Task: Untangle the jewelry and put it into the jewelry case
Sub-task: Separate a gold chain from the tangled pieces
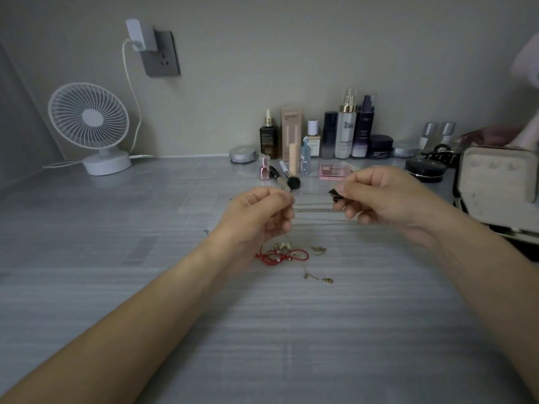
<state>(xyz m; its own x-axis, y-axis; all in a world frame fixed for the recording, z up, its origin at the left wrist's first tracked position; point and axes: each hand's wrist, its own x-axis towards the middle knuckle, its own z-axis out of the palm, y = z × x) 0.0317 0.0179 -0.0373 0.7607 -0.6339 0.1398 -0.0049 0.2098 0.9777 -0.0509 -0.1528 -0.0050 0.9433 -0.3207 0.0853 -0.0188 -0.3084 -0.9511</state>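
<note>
My left hand (pixel 259 212) and my right hand (pixel 376 196) are raised above the grey table, each pinching one end of a thin silver chain (pixel 319 210) stretched between them. A second strand of chain (pixel 323 220) runs just below it. On the table beneath lie a red cord bracelet (pixel 280 256), a small gold piece (pixel 318 250) and a thin gold chain (pixel 318 277). The open beige jewelry case (pixel 495 185) stands at the right edge, just beyond my right hand.
Cosmetic bottles (pixel 345 132), a makeup brush (pixel 287 179), a pink palette (pixel 334 172) and a black compact (pixel 425 170) line the back of the table. A white desk fan (pixel 90 123) stands at the far left with its cable (pixel 132 91) to a wall socket.
</note>
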